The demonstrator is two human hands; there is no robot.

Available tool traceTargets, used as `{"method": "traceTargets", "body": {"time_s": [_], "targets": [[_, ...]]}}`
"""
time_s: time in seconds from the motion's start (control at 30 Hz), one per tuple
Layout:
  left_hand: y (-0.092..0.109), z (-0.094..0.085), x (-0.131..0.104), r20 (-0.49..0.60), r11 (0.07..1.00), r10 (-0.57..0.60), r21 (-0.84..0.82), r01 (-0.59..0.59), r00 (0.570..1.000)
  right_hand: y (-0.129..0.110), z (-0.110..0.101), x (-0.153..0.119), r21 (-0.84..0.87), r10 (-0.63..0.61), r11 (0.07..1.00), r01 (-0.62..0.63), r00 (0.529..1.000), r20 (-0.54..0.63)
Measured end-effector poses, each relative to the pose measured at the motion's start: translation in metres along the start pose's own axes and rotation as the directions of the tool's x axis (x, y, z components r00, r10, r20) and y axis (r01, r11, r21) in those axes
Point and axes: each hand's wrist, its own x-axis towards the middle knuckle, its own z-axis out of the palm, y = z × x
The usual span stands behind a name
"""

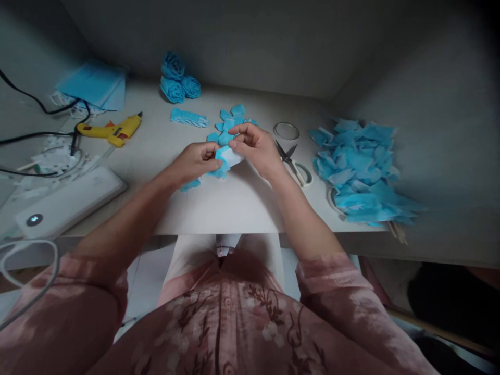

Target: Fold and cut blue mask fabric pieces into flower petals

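Between both hands is a small blue-and-white fabric piece (230, 158), its white face partly toward me. My left hand (198, 162) pinches its left edge between thumb and fingers. From the upper right, my right hand (255, 148) closes thumb and fingertips on the same piece. Several cut blue petal pieces (237, 110) lie on the table just beyond and around the hands; some are partly covered by the fingers. To the right of my right hand rest white-handled scissors (296, 165) with the blades apart, and a ring of thin wire (286, 130).
A big heap of blue fabric pieces (361, 161) covers the table's right side, with thin sticks (397, 233) below it. Three blue fabric roses (173, 89) and a gathered blue strip (189, 117) lie farther back. At left are a yellow glue gun (117, 130), stacked blue sheets (96, 86), cables and a white power bank (72, 200).
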Motion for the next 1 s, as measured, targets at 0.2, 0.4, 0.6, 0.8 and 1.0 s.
{"method": "traceTargets", "body": {"time_s": [0.2,0.4,0.6,0.8,1.0], "targets": [[0.003,-0.001,0.001,-0.020,1.000,0.018,0.026,-0.017,1.000,-0.004,-0.002,-0.003,-0.070,-0.052,0.996,0.051,0.999,-0.015],[0.005,0.001,0.001,-0.050,0.999,0.021,0.029,-0.019,0.999,-0.006,0.001,-0.005,-0.196,-0.130,0.974,0.117,0.990,-0.059],[0.005,0.004,0.002,-0.080,1.000,0.015,0.019,-0.014,0.997,-0.010,0.002,-0.006,-0.289,-0.193,0.943,0.164,0.979,-0.073],[0.006,0.004,0.002,-0.107,0.999,0.024,0.037,-0.020,0.994,-0.011,0.004,-0.008,-0.259,-0.184,0.952,0.160,0.980,-0.072],[0.004,0.003,0.003,-0.160,0.999,0.029,0.024,-0.025,0.987,-0.014,0.004,-0.011,-0.253,-0.193,0.953,0.165,0.977,-0.094]]}}
